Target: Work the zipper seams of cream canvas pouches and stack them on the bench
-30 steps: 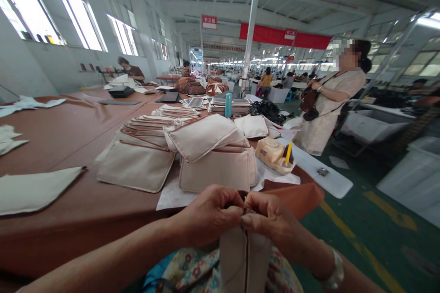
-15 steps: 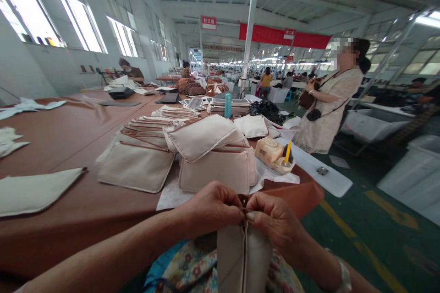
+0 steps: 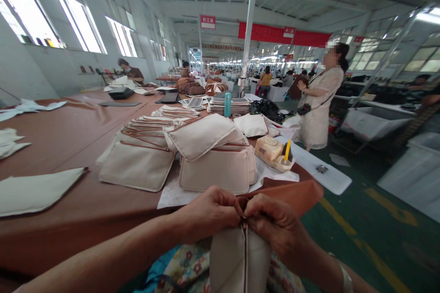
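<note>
Over my lap lies a cream fabric pouch piece (image 3: 227,261) with a dark brown-edged seam or zipper running down its middle. My left hand (image 3: 215,210) pinches the left edge at the top of that seam. On the opposite edge, the fingers of my right hand (image 3: 273,217) are closed too, their tips nearly meeting the left ones. Fingers hide most of the brown top end. Just beyond my hands, a stack of cream pouch pieces (image 3: 215,171) with brown edging rests on the table, beside another fanned stack (image 3: 137,165).
A brown covering (image 3: 79,146) spreads over the table. Right of the stacks are a stained container (image 3: 270,147) with a yellow-handled tool (image 3: 287,151), and a turquoise bottle (image 3: 227,105) behind. A person (image 3: 321,100) stands at right near white bins (image 3: 378,123). One cream piece (image 3: 37,192) lies left.
Both hands stay at the top of the seam, with the fingertips shifted slightly and the pouch piece moved a little left. The standing person has moved farther off and leftward.
</note>
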The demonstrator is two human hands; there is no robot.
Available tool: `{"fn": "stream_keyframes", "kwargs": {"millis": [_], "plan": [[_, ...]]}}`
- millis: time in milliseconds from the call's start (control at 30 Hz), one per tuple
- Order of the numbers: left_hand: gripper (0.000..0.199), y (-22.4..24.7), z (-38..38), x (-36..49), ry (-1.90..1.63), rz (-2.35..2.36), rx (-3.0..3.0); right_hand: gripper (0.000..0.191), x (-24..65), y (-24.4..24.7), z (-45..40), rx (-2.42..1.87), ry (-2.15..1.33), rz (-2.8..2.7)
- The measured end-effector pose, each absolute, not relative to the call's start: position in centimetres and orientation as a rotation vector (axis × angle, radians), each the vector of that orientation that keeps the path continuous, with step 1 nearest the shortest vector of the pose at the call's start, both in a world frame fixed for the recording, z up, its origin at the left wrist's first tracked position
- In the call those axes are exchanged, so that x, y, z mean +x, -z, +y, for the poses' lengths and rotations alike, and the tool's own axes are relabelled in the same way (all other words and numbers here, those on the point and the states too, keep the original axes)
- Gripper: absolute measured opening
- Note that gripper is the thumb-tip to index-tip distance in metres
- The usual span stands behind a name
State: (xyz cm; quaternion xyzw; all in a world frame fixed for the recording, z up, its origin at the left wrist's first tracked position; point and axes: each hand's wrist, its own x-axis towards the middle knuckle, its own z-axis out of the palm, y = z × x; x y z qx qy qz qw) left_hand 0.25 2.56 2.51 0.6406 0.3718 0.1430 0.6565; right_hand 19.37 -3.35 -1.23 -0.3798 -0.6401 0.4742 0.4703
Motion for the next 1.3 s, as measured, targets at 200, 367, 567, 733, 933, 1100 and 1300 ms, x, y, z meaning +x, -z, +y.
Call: {"fn": "stream_keyframes", "kwargs": {"millis": [200,367,567,733,933,1100,1300], "plan": [[0.037,-3.1,1.7,0.3,-0.372,0.809,1.090,0.012,20.0,1.0,-3.6,-0.837,-0.834,-1.815],[0.049,-2.6,2.0,-0.2,-0.265,0.760,1.208,0.015,20.0,1.1,-3.9,-0.773,-0.636,-1.965],[0.048,-3.5,1.8,-0.4,-0.294,0.700,1.433,0.007,20.7,0.6,-4.8,-0.908,-0.952,-1.781],[0.041,-4.1,1.7,-0.8,-0.291,0.632,1.591,0.040,21.1,-1.0,-4.1,-1.042,-1.212,-1.713],[0.038,-4.1,1.6,-0.8,-0.344,0.572,1.540,0.040,21.0,-1.7,-3.5,-0.912,-1.264,-1.920],[0.042,-3.4,1.3,-0.5,-0.375,0.616,1.347,0.036,20.7,-0.4,-3.9,-0.902,-1.079,-1.925],[0.037,-3.8,2.0,-0.4,-0.329,0.710,1.712,0.042,21.0,-0.8,-2.9,-0.986,-1.235,-1.869]]}}
